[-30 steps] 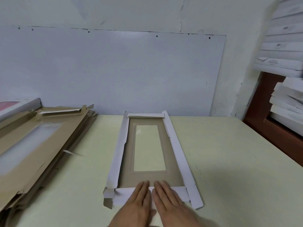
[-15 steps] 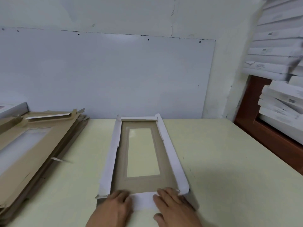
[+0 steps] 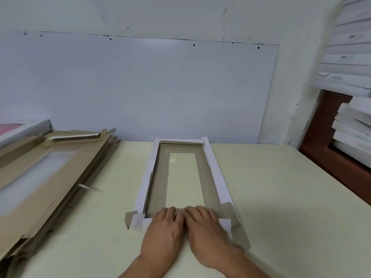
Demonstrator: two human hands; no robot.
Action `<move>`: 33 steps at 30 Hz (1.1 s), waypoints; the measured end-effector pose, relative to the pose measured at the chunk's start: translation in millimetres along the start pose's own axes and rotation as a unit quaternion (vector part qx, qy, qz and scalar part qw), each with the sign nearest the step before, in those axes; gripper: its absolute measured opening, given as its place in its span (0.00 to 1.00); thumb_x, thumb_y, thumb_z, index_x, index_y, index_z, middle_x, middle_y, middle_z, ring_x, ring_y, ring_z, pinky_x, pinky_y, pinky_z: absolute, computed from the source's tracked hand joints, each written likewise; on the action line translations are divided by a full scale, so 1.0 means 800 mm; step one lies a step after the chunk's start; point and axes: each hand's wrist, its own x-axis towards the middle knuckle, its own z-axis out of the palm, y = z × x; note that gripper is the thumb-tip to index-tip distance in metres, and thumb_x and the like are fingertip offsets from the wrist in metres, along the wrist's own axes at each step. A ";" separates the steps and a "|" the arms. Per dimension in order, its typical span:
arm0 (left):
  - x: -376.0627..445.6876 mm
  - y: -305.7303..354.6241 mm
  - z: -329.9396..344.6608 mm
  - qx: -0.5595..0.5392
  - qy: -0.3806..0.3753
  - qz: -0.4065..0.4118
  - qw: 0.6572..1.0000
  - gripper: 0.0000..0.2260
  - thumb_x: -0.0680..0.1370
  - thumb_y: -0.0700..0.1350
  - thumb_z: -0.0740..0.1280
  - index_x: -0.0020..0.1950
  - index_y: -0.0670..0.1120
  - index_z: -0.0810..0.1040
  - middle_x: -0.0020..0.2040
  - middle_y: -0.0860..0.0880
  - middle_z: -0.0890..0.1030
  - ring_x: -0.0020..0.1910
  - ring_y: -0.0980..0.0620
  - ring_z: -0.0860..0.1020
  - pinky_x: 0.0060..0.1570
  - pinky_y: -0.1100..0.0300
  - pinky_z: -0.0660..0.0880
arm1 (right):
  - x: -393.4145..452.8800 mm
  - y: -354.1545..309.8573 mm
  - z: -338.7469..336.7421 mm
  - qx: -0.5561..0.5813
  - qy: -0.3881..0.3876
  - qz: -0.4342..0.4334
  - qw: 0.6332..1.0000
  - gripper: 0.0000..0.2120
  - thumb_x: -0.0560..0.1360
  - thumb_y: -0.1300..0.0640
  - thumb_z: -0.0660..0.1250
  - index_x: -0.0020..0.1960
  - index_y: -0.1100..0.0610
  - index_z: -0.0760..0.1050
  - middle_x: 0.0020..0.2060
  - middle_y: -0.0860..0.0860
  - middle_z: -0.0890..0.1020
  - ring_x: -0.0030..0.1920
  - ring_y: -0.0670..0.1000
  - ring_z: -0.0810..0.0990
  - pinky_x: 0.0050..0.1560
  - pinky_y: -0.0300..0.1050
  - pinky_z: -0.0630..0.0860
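The windowed carton blank (image 3: 208, 187) lies flat in the middle of the table (image 3: 281, 197), its long axis running straight away from me. That way both long white side walls (image 3: 217, 177) stand within equal reach. They are already folded upright, and so is the far end.

The near end flap (image 3: 147, 223) is the part I am working on. My left hand (image 3: 162, 227) and right hand (image 3: 202, 227) lie on it side by side, index fingers almost touching. The fingers are stretched out and pressing down over its fold line — nothing is clamped or pinched. I use flat palms, not fingertips, because the crease has to form evenly across the whole width. A pinch would buckle thin board. Starting at the centre also lets me, I judge, smooth outward toward the corners.

At those corners the brown tabs are loose. The left tab (image 3: 130, 217) splays out beyond the wall, and the right tab (image 3: 226, 207) leans up inside against it. They probably need tucking in before this end will hold its shape.

Further out on my left, a stack of unfolded blanks (image 3: 40, 177) sits close to hand, presumably the supply. On my right, finished white boxes (image 3: 351, 127) are piled well apart from the work — out of the way of my elbows. A white board (image 3: 140, 87) leans against the wall behind the table.
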 end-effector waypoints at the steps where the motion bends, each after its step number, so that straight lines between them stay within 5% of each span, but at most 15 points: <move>1: -0.002 0.001 0.006 0.002 -0.016 0.010 1.000 0.17 0.69 0.42 0.56 0.43 0.45 0.85 0.39 0.49 0.83 0.37 0.48 0.82 0.39 0.59 0.79 | -0.001 0.000 0.004 -0.018 -0.036 0.002 0.999 0.28 0.82 0.52 0.48 0.81 0.54 0.49 0.81 0.51 0.52 0.80 0.56 0.48 0.74 0.50 0.37; 3: -0.008 -0.006 0.017 0.011 -0.045 0.021 0.999 0.16 0.69 0.43 0.61 0.48 0.43 0.87 0.48 0.47 0.86 0.48 0.49 0.85 0.50 0.60 0.79 | -0.002 0.004 0.011 -0.019 -0.092 0.014 0.995 0.31 0.82 0.45 0.40 0.81 0.57 0.38 0.81 0.51 0.38 0.79 0.53 0.32 0.71 0.52 0.25; 6: -0.020 -0.019 0.024 0.017 -0.108 0.027 0.994 0.21 0.62 0.49 0.78 0.50 0.40 0.86 0.53 0.43 0.84 0.53 0.48 0.84 0.51 0.59 0.79 | -0.002 0.012 0.012 0.024 -0.153 0.027 0.988 0.40 0.78 0.31 0.33 0.80 0.56 0.32 0.79 0.49 0.32 0.76 0.47 0.27 0.74 0.48 0.25; 9: -0.035 -0.023 0.018 0.049 -0.141 0.017 0.989 0.27 0.73 0.59 0.61 0.54 0.38 0.85 0.56 0.40 0.83 0.56 0.45 0.83 0.46 0.55 0.82 | -0.012 0.026 0.004 0.037 -0.172 0.028 0.984 0.52 0.64 0.23 0.25 0.79 0.54 0.29 0.77 0.47 0.28 0.75 0.46 0.24 0.76 0.49 0.30; 13: -0.039 -0.020 0.001 0.072 -0.166 -0.037 0.983 0.43 0.81 0.63 0.39 0.50 0.34 0.85 0.53 0.38 0.84 0.52 0.42 0.84 0.41 0.54 0.83 | -0.033 0.049 -0.007 -0.012 -0.166 0.081 0.983 0.55 0.61 0.22 0.24 0.78 0.55 0.28 0.75 0.47 0.27 0.76 0.48 0.25 0.71 0.45 0.23; 15: -0.026 -0.011 -0.009 0.069 -0.168 -0.052 0.982 0.44 0.81 0.64 0.39 0.60 0.28 0.78 0.64 0.32 0.76 0.64 0.36 0.76 0.59 0.51 0.77 | -0.041 0.045 -0.019 -0.037 -0.113 0.096 0.988 0.55 0.67 0.23 0.29 0.80 0.61 0.38 0.78 0.51 0.36 0.80 0.52 0.35 0.66 0.43 0.23; 16: -0.023 -0.006 -0.010 0.077 -0.172 -0.051 0.981 0.40 0.81 0.63 0.44 0.65 0.28 0.73 0.70 0.31 0.68 0.71 0.35 0.68 0.69 0.49 0.69 | -0.046 0.040 -0.027 -0.060 -0.070 0.077 0.993 0.50 0.74 0.27 0.36 0.80 0.64 0.53 0.80 0.54 0.49 0.81 0.55 0.49 0.69 0.43 0.30; 18: -0.021 0.000 -0.024 0.096 -0.161 0.003 0.982 0.31 0.73 0.63 0.61 0.56 0.36 0.83 0.64 0.34 0.76 0.67 0.40 0.73 0.68 0.46 0.67 | -0.057 0.030 -0.037 -0.063 0.034 0.019 0.997 0.34 0.76 0.37 0.51 0.67 0.59 0.78 0.70 0.52 0.75 0.71 0.54 0.73 0.71 0.46 0.51; 20: -0.026 -0.002 -0.040 0.024 -0.092 0.037 0.995 0.24 0.64 0.61 0.69 0.49 0.44 0.87 0.57 0.44 0.84 0.60 0.46 0.81 0.60 0.48 0.68 | -0.065 0.038 -0.032 0.016 0.176 -0.053 0.983 0.24 0.78 0.44 0.57 0.65 0.55 0.80 0.67 0.50 0.78 0.69 0.53 0.75 0.68 0.47 0.64; 23: -0.032 -0.030 -0.056 -0.115 0.017 0.014 0.993 0.25 0.76 0.60 0.60 0.62 0.44 0.81 0.67 0.46 0.78 0.67 0.46 0.75 0.63 0.52 0.66 | -0.074 0.072 -0.043 0.157 0.306 0.050 0.938 0.15 0.80 0.59 0.61 0.64 0.56 0.79 0.61 0.52 0.79 0.64 0.51 0.74 0.66 0.43 0.67; 25: -0.034 -0.060 -0.065 -0.197 0.067 -0.060 0.976 0.25 0.80 0.60 0.56 0.64 0.44 0.79 0.66 0.49 0.77 0.67 0.49 0.74 0.65 0.59 0.65 | -0.078 0.101 -0.050 0.232 0.310 0.161 0.908 0.14 0.80 0.67 0.63 0.59 0.53 0.81 0.55 0.50 0.81 0.58 0.52 0.77 0.61 0.40 0.69; 28: -0.031 -0.097 -0.061 -0.217 0.069 -0.099 0.969 0.10 0.82 0.50 0.62 0.57 0.50 0.81 0.55 0.58 0.80 0.58 0.55 0.75 0.57 0.65 0.67 | -0.078 0.138 -0.051 0.365 0.214 0.250 0.871 0.18 0.81 0.69 0.60 0.52 0.48 0.82 0.48 0.48 0.85 0.46 0.45 0.81 0.44 0.35 0.74; 30: -0.022 -0.107 -0.051 -0.205 0.035 -0.084 0.975 0.08 0.82 0.47 0.62 0.47 0.51 0.80 0.44 0.59 0.80 0.50 0.55 0.74 0.50 0.62 0.69 | -0.072 0.150 -0.048 0.421 0.169 0.259 0.853 0.18 0.81 0.69 0.59 0.52 0.50 0.83 0.44 0.50 0.86 0.37 0.43 0.80 0.35 0.31 0.71; 33: -0.006 -0.117 -0.036 -0.159 -0.037 -0.104 0.981 0.10 0.81 0.47 0.61 0.45 0.47 0.80 0.40 0.53 0.80 0.47 0.52 0.71 0.47 0.59 0.70 | -0.063 0.150 -0.044 0.437 0.128 0.237 0.858 0.16 0.81 0.68 0.61 0.52 0.53 0.84 0.42 0.48 0.87 0.38 0.43 0.82 0.35 0.31 0.73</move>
